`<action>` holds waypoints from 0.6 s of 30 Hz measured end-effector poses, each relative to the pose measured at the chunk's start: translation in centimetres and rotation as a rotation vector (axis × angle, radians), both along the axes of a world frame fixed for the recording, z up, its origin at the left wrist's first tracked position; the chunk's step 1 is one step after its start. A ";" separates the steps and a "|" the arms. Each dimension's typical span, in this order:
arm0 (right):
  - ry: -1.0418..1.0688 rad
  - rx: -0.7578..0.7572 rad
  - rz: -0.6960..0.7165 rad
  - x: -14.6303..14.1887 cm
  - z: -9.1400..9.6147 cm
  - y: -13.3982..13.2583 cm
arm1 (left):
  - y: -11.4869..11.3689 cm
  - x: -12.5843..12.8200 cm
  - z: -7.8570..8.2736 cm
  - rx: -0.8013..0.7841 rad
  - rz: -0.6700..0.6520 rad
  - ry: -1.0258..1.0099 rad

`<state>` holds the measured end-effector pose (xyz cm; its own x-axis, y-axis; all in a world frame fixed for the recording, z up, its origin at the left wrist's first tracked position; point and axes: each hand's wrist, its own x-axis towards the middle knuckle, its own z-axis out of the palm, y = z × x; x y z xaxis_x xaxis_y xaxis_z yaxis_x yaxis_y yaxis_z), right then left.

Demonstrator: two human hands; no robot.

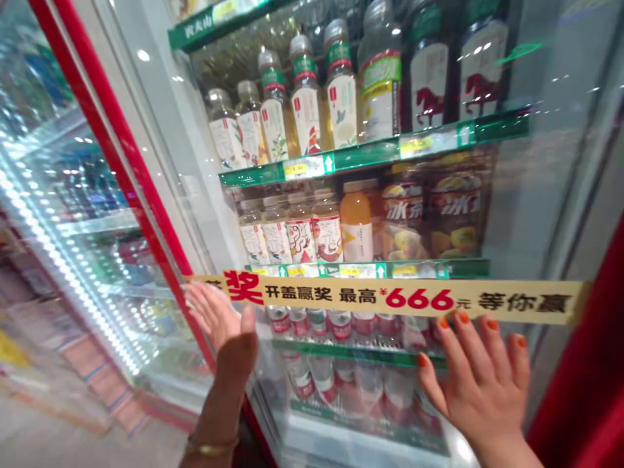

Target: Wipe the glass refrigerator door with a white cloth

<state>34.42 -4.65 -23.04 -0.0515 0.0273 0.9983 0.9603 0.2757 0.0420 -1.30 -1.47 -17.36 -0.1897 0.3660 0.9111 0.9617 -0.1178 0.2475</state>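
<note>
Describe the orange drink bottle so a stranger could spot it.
In the red-framed glass-door drinks cooler, find the yellow paper banner across the glass. On the shelf above it stands a bottle of orange drink with a white label, the only orange one, between pale-labelled bottles and iced-tea drinks.

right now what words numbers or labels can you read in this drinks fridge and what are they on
"奖", large and red, on the yellow strip
"开盖赢奖", same strip
"最高 ¥666元", same strip
"等你赢", same strip
"农夫山", on the top green shelf edge
"冰茶", on the drink packs
The shelf price tags and small bottle labels are too small or blurred to read
</note>
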 end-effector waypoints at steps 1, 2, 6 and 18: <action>0.013 -0.006 -0.010 0.0 -0.1 -0.1 | -0.2 0.8 0.6 0.032 0.013 -0.039; 0.022 -0.017 -0.020 0.1 -0.3 -0.1 | -0.5 1.8 0.5 0.061 -0.005 0.003; 0.043 -0.042 -0.025 0.2 -0.8 0.0 | -1.8 4.3 -5.6 0.056 -0.234 0.576; 0.038 -0.046 0.019 0.1 -0.4 -0.6 | -1.2 2.1 -11.2 -0.051 -0.149 0.483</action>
<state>34.56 -5.27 -23.45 -0.0140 0.0725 0.9973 0.9555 0.2949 -0.0080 0.83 -2.64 -28.51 0.3066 0.4033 0.8622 0.9415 -0.2618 -0.2124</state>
